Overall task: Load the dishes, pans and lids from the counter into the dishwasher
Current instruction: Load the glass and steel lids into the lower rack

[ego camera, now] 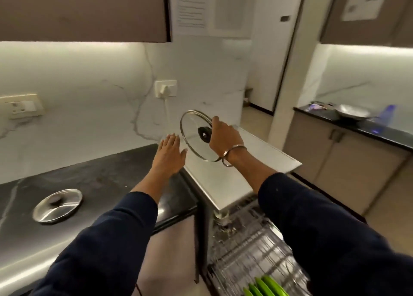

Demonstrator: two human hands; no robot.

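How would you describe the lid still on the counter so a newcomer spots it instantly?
Start at the dark counter left of the open dishwasher. The steel lid lies flat on it near the left edge, dark knob up. Unlike the glass lid held up in the right hand, it is opaque metal and untouched.

Both arms in dark navy sleeves reached fwd. Left hand (169,153) flat, fingers straight, pointing 12 o'clock. Right hand (224,138) at its 3 o'clock, fingers curled, gripping; thin metal bangle (232,156) on wrist.
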